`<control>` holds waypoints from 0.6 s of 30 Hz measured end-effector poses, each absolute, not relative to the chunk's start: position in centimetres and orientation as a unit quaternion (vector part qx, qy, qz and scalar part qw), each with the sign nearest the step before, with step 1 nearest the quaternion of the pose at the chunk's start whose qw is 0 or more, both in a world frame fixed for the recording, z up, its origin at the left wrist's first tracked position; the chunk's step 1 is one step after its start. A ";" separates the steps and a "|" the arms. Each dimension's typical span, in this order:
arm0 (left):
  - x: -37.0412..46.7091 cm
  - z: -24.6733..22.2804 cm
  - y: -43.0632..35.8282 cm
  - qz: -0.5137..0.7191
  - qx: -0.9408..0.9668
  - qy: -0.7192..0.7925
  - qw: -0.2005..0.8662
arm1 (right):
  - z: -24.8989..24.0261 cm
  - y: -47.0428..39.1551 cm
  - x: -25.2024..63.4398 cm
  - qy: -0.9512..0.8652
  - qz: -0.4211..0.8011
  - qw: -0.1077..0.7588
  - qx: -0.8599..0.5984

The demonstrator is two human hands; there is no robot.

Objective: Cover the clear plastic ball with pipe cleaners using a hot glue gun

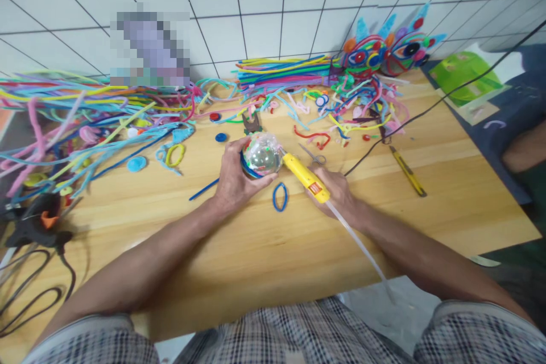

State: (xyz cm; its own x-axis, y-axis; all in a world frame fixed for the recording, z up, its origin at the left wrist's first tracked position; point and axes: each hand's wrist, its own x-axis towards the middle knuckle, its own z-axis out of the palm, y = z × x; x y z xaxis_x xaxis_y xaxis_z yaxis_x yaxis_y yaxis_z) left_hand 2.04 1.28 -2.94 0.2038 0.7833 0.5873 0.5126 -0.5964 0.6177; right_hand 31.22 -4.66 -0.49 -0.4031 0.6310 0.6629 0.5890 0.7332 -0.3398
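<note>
My left hand [236, 176] is closed around a clear plastic ball [261, 154] with coloured specks and a blue pipe cleaner along its lower left side. In my right hand [335, 190] is a yellow hot glue gun [306, 176], a clear glue stick trailing from its rear end. The gun's nozzle points at the ball's right side; whether it touches I cannot tell. Below the ball lies a blue pipe-cleaner loop [280, 197]. Small scissors [314, 156] rest just beyond my right hand, and pliers [251, 123] lie behind the ball.
Pipe cleaners [281, 73] are piled along the tiled wall, with more heaped at left. Two decorated masks [384, 54] lean at back right. A yellow utility knife [407, 170] lies at right, near a black cable [396, 128]. A black clamp-like object [36, 222] with cords sits at left.
</note>
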 end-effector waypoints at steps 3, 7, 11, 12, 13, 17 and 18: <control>2.2 -3.2 1.3 0.473 0.759 0.423 0.144 | -0.4 -4.7 31.3 -0.839 0.032 0.414 -0.353; 2.1 -3.3 1.4 0.479 0.761 0.414 0.143 | -0.4 -4.6 31.3 -0.841 0.044 0.410 -0.351; 2.0 -3.1 1.5 0.481 0.763 0.409 0.139 | -0.4 -4.7 31.2 -0.838 0.051 0.413 -0.353; 2.0 -3.0 1.5 0.481 0.763 0.409 0.138 | -0.4 -4.7 31.2 -0.839 0.050 0.414 -0.351; 2.0 -3.0 1.4 0.481 0.763 0.410 0.137 | -0.4 -4.7 31.2 -0.839 0.046 0.414 -0.350; 2.2 -2.8 1.3 0.483 0.765 0.405 0.134 | -0.4 -4.5 30.9 -0.836 0.030 0.413 -0.361; 2.3 -2.8 1.3 0.482 0.768 0.401 0.133 | -0.4 -4.4 30.9 -0.833 0.026 0.413 -0.366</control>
State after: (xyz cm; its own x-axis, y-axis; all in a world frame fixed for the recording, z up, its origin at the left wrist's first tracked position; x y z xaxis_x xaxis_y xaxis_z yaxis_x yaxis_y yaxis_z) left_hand 2.27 1.29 -2.76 0.2146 0.7435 0.6333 0.4870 -0.6436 0.5905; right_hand 30.87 -4.44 -0.38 -0.3907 0.6322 0.6690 0.5892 0.7302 -0.3459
